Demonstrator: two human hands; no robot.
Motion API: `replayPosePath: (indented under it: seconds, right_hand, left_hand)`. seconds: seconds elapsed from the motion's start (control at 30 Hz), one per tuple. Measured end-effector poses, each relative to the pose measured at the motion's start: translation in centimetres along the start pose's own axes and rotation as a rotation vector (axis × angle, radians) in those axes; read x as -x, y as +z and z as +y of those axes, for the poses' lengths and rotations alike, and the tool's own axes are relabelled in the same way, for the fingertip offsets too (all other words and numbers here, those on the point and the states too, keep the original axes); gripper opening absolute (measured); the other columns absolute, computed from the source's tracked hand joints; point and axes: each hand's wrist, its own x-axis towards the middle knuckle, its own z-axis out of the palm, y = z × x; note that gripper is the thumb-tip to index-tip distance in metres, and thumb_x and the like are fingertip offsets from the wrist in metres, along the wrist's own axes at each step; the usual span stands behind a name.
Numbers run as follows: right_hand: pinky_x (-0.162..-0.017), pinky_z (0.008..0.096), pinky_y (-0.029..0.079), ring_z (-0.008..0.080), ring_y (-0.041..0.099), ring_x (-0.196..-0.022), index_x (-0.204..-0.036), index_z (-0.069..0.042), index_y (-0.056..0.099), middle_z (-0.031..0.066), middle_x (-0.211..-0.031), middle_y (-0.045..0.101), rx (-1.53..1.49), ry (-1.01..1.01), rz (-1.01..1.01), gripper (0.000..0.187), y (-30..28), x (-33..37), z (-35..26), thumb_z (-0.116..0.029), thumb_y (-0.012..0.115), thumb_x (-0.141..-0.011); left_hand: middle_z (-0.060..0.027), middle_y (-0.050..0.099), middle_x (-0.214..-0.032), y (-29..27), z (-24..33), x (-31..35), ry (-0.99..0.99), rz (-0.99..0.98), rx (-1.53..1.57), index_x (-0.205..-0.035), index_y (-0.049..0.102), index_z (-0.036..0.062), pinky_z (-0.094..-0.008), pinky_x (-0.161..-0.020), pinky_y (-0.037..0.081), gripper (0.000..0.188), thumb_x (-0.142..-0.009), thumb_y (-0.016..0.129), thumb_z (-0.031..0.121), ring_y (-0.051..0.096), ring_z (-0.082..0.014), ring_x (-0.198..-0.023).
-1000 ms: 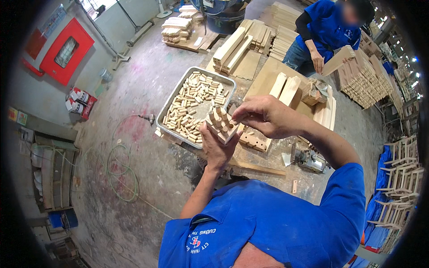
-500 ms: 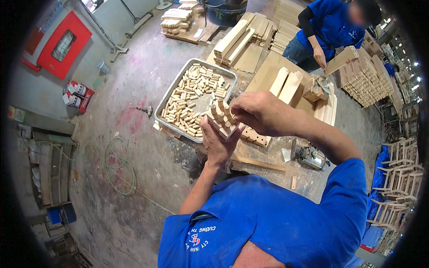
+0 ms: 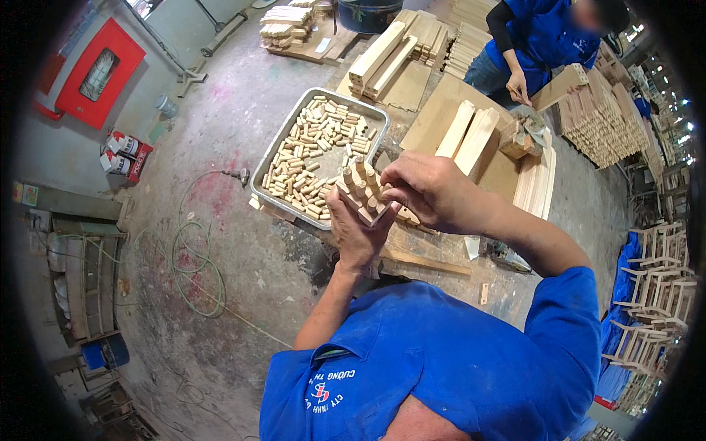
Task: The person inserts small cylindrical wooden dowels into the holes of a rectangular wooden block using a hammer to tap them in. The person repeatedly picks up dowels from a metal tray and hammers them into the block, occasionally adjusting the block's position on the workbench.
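Beside the tray [image 3: 331, 159] of loose pegs [image 3: 300, 145], our left hand [image 3: 358, 241] grips the wooden block [image 3: 366, 215], likely to steady its standing pegs [image 3: 360, 173], while our right hand [image 3: 426, 187] curls narrowly beside them, whether pinching one we cannot tell.

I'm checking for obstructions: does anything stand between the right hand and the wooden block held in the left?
Nothing visible does: the right hand is right at the dowels standing in the wooden block, which the left hand grips. What the right hand covers is hidden.
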Motion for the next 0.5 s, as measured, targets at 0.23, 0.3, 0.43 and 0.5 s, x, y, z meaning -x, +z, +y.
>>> replayPosePath:
  seconds: [0.23,0.3,0.43,0.5]
  right_hand:
    - [-0.079,0.0493,0.057,0.0405,0.070,-0.093,-0.102,-0.001,0.060,0.0181,-0.094,0.066,0.120,0.028,-0.149,0.017,-1.2,-0.6,-0.9,-0.012,0.073,-0.098]
    - [-0.076,0.0489,0.057,0.0402,0.070,-0.091,-0.104,-0.002,0.061,0.0178,-0.094,0.066,0.146,0.038,-0.176,0.017,-1.2,-0.7,-0.9,-0.011,0.074,-0.098]
    - [-0.072,0.0476,0.056,0.0391,0.070,-0.087,-0.109,-0.002,0.065,0.0174,-0.096,0.067,0.128,0.015,-0.127,0.018,-0.5,-0.3,-0.4,-0.010,0.076,-0.098]
    - [-0.072,0.0472,0.057,0.0387,0.070,-0.086,-0.108,-0.002,0.065,0.0174,-0.095,0.067,0.107,0.002,-0.074,0.018,-0.3,0.0,-0.2,-0.010,0.076,-0.098]
  left_hand:
    - [-0.0229,0.058,-0.126,0.3,-0.4,-0.1,0.023,-0.019,0.022,-0.149,0.032,-0.0001,-0.0494,-0.096,0.051,0.098,-0.082,0.098,0.025,0.062,-0.0372,-0.113]
    - [-0.0233,0.058,-0.126,0.2,-0.6,0.2,0.008,-0.042,0.022,-0.149,0.032,-0.0001,-0.0501,-0.096,0.051,0.097,-0.082,0.098,0.024,0.062,-0.0373,-0.113]
    - [-0.0237,0.057,-0.127,0.3,-0.5,0.3,0.013,-0.046,0.010,-0.149,0.031,-0.0001,-0.0511,-0.097,0.051,0.096,-0.082,0.096,0.021,0.062,-0.0378,-0.115]
    - [-0.0237,0.057,-0.128,0.2,-0.6,0.2,0.026,-0.051,0.007,-0.150,0.031,0.0000,-0.0510,-0.097,0.051,0.096,-0.082,0.096,0.020,0.062,-0.0381,-0.115]
